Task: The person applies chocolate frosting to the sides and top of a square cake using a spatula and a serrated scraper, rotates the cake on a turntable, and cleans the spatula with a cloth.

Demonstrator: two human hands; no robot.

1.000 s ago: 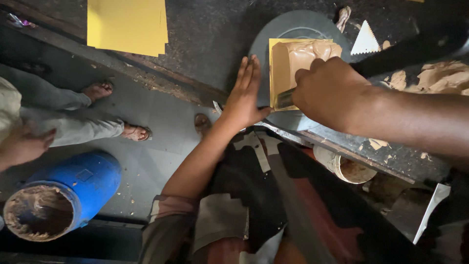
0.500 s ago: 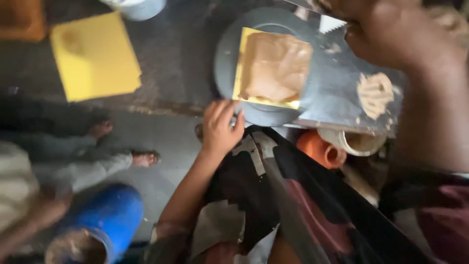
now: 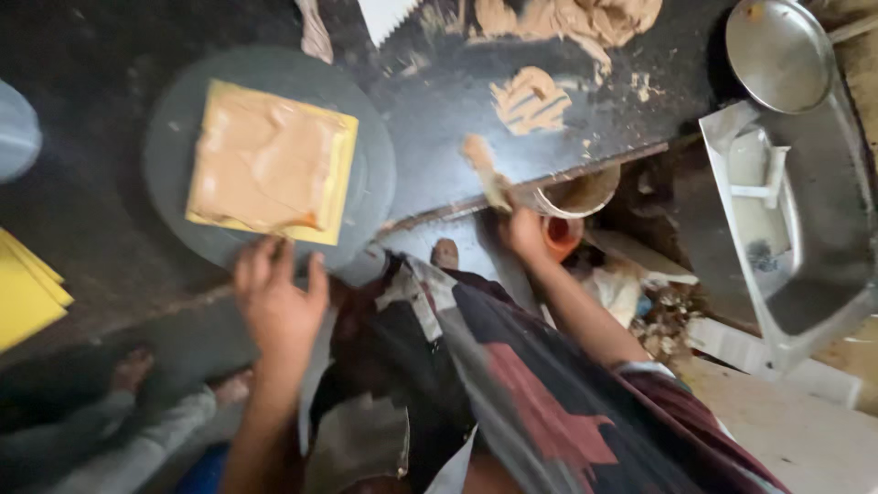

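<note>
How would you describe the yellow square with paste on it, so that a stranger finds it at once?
Start at the dark worktop, then the round grey disc near the left hand. The yellow square sheet lies on the disc; unlike the bare yellow sheets at far left, tan paste covers it.

We look down on a dark, dusty work counter point(image 3: 82, 220) with a worn front edge, and the light is dim. At right we see a grey metal sink point(image 3: 823, 229) and a round metal bowl point(image 3: 777, 50). Below is a grey floor point(image 3: 183, 357).
</note>
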